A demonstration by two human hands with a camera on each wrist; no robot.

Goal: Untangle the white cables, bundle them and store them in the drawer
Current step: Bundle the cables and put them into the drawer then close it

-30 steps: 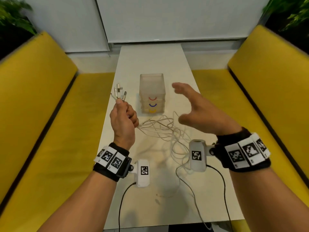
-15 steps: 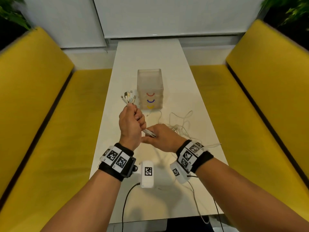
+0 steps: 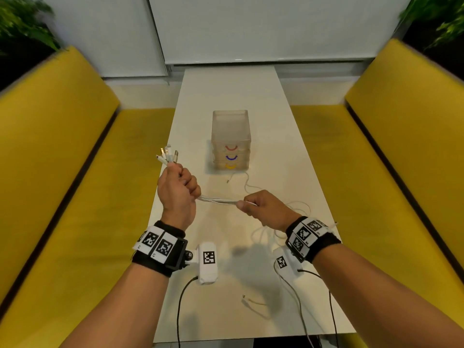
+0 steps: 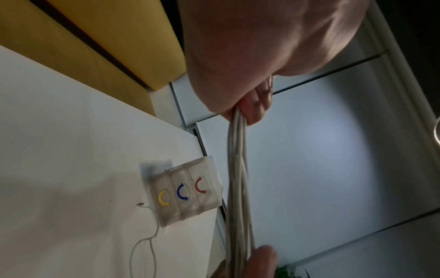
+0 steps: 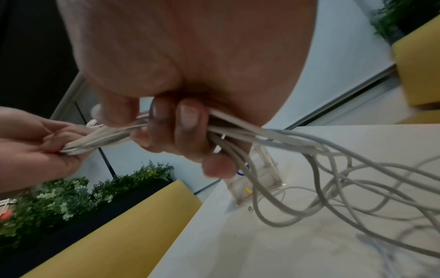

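White cables (image 3: 218, 200) run in a tight bunch between two hands above the table (image 3: 251, 96). The left hand (image 3: 177, 190) is a fist around the bunch, held up high. Plug ends (image 3: 167, 155) stick out of the top of that fist like a little fan. The right hand (image 3: 263, 208) has its fingers (image 5: 188, 122) curled around the same bunch, a bit lower and to the right. Past the right hand, the cables fall in loose, messy loops (image 5: 333, 188) onto the table. One thin cable end (image 3: 237, 180) lies just in front of the drawer box (image 3: 231, 139). The clear drawer box stands in the middle of the table, with a red, a blue and a yellow handle, and all three drawers are closed. Yellow benches (image 3: 62, 172) sit on both sides.
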